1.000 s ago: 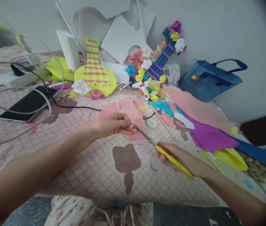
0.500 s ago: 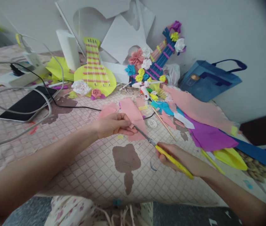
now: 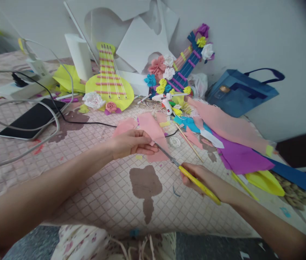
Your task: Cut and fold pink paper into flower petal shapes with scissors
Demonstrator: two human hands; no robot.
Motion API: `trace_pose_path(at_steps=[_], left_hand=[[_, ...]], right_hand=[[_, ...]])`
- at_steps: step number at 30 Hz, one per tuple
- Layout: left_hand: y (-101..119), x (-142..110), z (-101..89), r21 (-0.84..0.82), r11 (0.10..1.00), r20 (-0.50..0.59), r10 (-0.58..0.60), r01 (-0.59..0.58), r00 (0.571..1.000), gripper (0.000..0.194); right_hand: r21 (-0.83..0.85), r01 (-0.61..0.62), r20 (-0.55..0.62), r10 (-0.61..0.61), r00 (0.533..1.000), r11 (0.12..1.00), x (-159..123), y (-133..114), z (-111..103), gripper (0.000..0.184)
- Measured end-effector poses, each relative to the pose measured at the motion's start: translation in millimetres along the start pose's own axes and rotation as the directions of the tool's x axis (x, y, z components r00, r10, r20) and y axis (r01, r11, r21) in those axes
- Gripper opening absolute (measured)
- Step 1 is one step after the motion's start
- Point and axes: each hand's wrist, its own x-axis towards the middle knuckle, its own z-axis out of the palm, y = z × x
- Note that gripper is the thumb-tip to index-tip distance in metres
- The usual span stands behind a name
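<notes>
My left hand (image 3: 136,143) is pinched closed over the middle of the table, holding a small piece of pink paper (image 3: 152,143) at its fingertips. My right hand (image 3: 198,178) is wrapped round the yellow handles of a pair of scissors (image 3: 174,161). Their blades point up and left, with the tips at the small pink piece beside my left fingers. Under and behind my left hand lie larger pink sheets (image 3: 150,124). How far apart the blades are is hard to make out.
A white glue gun (image 3: 166,103) with a black cord lies behind my hands. Further back stand a yellow paper guitar (image 3: 109,85) and a blue one (image 3: 184,74) with paper flowers. A tablet (image 3: 32,119) is at left; purple paper (image 3: 242,157) and a blue bag (image 3: 239,94) are at right.
The scissors and my right hand have shifted very slightly, the handle end moving a little left. My left hand stays almost still, with the pink piece in its fingers.
</notes>
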Motion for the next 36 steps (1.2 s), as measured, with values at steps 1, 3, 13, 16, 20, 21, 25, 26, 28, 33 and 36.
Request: trace_pose_path(at_steps=[1,3,13,16,20,21,25,26,28,33,36], left_hand=[[0,0,-0.1,0.0,1.0,0.004,-0.004,0.004,1.0,0.007],[1,0,-0.1,0.002,1.0,0.002,-0.009,0.009,1.0,0.008],[0,0,2.6,-0.033,0.999,0.011,0.003,-0.003,1.0,0.007],[-1,0,2.9,-0.009,1.0,-0.002,0.02,-0.02,1.0,0.007],[-1,-2,2.7,0.016,0.999,-0.002,0.043,-0.043,0.999,0.008],[-1,-2,2.7,0.018,0.999,-0.001,0.044,-0.044,0.999,0.009],[0,-1,3.0,0.027,0.998,-0.005,0.049,-0.048,0.999,0.012],[0,-1,3.4,0.031,0.998,-0.012,0.05,-0.049,0.999,0.012],[0,-1,4.5,0.04,0.998,-0.03,0.045,-0.044,0.999,0.013],[0,-2,6.1,0.044,0.997,-0.04,0.061,-0.059,0.997,0.014],[-1,-1,5.2,0.041,0.997,-0.03,0.074,-0.073,0.997,0.014]], right_hand=[[0.024,-0.007,-0.001,0.007,1.0,1.0,1,1,1,0.018],[0.066,-0.027,-0.01,0.028,1.0,0.997,2,3,1,0.019],[-0.016,0.042,-0.048,-0.043,0.998,0.999,4,11,3,0.029],[-0.088,0.105,-0.04,-0.109,0.993,0.991,1,5,2,0.024],[-0.09,0.072,-0.013,-0.074,0.997,0.993,-3,2,2,0.02],[-0.078,0.058,-0.003,-0.058,0.998,0.995,-3,3,2,0.02],[-0.018,0.026,0.044,-0.025,0.999,0.999,-1,15,0,0.023],[-0.013,0.033,0.05,-0.032,0.998,0.999,-1,17,0,0.023],[-0.016,0.054,0.052,-0.053,0.997,0.998,0,19,0,0.023],[-0.035,0.03,0.036,-0.029,0.999,0.999,-1,11,0,0.027],[-0.084,0.057,0.001,-0.057,0.998,0.995,-2,7,1,0.025]])
